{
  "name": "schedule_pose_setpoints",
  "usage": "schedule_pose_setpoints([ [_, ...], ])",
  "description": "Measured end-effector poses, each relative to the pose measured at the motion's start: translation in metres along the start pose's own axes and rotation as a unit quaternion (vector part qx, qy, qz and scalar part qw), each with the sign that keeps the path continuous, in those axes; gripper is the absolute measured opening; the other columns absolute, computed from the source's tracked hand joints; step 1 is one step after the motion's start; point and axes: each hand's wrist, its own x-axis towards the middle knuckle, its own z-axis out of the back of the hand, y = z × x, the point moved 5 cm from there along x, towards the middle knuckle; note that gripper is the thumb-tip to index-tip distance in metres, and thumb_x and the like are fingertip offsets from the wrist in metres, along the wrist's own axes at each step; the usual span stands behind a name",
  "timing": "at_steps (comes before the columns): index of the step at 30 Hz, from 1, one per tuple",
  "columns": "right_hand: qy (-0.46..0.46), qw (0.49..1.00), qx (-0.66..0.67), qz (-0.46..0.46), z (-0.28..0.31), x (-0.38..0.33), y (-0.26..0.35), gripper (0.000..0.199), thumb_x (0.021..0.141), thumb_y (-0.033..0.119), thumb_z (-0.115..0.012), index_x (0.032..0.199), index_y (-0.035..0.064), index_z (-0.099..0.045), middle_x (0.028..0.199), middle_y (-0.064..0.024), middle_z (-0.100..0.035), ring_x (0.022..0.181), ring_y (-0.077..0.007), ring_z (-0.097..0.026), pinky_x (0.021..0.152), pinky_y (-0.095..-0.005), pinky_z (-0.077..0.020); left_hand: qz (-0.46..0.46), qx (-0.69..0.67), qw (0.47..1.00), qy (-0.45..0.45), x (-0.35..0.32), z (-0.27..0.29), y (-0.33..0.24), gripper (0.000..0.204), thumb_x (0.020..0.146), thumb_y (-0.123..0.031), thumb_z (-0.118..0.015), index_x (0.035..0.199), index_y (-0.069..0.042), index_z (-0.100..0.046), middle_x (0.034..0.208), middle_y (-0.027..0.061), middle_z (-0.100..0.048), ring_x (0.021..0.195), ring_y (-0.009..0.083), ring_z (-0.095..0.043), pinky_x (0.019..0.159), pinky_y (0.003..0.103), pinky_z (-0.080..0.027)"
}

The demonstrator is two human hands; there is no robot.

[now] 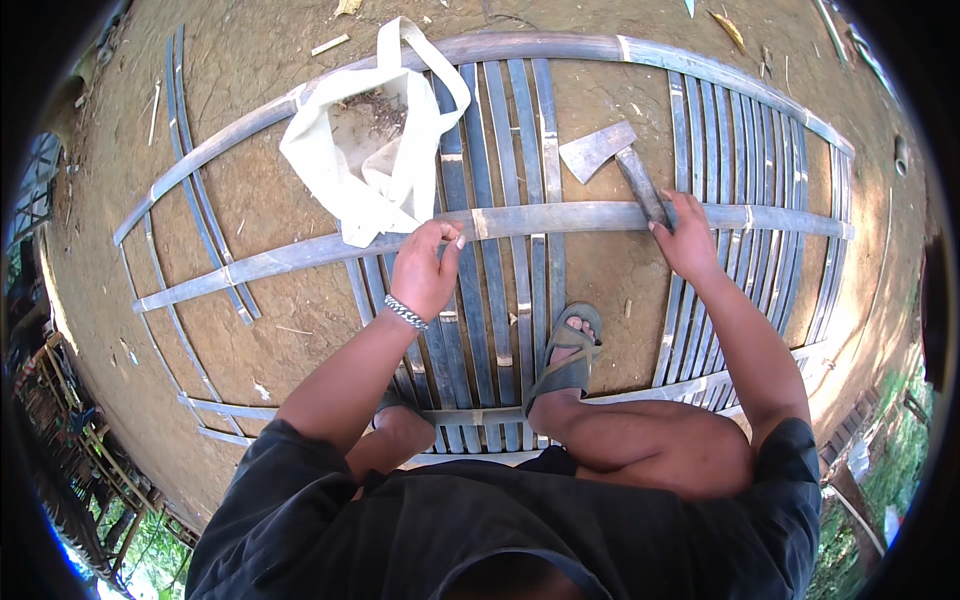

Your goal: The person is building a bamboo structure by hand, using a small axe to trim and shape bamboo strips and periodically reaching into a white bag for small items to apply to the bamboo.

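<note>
My right hand (688, 238) is closed round the handle of a hatchet (600, 150), whose wide metal head lies over the ground beyond the middle bamboo pole (580, 217). Beside that pole, at the bag's near edge, my left hand (428, 268) has its fingers curled with the thumb drawn in; whatever they pinch, if anything, is too small to make out. A white cloth bag (315, 150) with loop handles lies open across the frame. Thin brown bits (385, 115) show inside it, too small to name.
Long split bamboo slats (520, 130) cross beneath the poles, spaced closely at the middle and right. Two loose-looking strips (195, 190) lie at the left. My sandalled foot (568, 355) stands on the near slats. Brown dirt (300, 350) surrounds the frame, with a dry leaf (730, 32) at the far side.
</note>
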Motion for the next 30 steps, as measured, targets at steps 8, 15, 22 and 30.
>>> schedule_pose_setpoints([
  [8,0.099,0.99,-0.069,-0.074,-0.017,0.0,0.009,0.07,0.089,0.014,-0.072,0.15,0.0085,-0.037,0.137,-0.0253,-0.052,0.126,-0.0459,-0.055,0.107,-0.0498,-0.0462,-0.071,0.028,0.997,0.011,0.022,-0.033,0.007,0.008,0.091,-0.006,-0.069,0.097,-0.004,-0.063,0.108,0.0127,-0.072,0.107,0.0356,-0.065,0.094,0.044,-0.051],
  [15,0.096,0.987,-0.032,-0.124,-0.03,0.0,0.013,0.076,0.087,0.014,-0.07,0.151,0.003,-0.03,0.134,-0.0318,-0.049,0.128,-0.0485,-0.053,0.108,-0.0499,-0.0459,-0.061,0.028,0.993,-0.096,0.017,-0.052,0.024,0.004,0.086,-0.009,-0.075,0.088,-0.007,-0.072,0.105,0.0065,-0.072,0.104,0.028,-0.063,0.092,0.041,-0.049],
  [22,0.089,0.983,0.081,-0.136,-0.022,-0.02,0.021,0.073,0.088,0.015,-0.069,0.147,0.0006,-0.03,0.11,-0.0223,-0.061,0.095,-0.0367,-0.066,0.087,-0.0429,-0.055,-0.121,0.058,0.985,-0.109,0.023,-0.058,0.039,0.005,0.084,-0.012,-0.078,0.087,-0.01,-0.073,0.101,0.0018,-0.071,0.102,0.0248,-0.063,0.088,0.039,-0.046],
  [30,0.166,0.863,0.454,-0.148,-0.065,-0.126,0.082,0.043,0.097,0.01,-0.061,0.134,0.0036,-0.04,0.084,-0.0078,-0.059,0.072,-0.016,-0.061,0.065,-0.0351,-0.0532,-0.137,0.047,0.983,-0.114,0.022,-0.056,0.04,0.005,0.082,-0.013,-0.079,0.085,-0.013,-0.075,0.1,-0.0023,-0.071,0.101,0.0211,-0.063,0.085,0.039,-0.046],
])
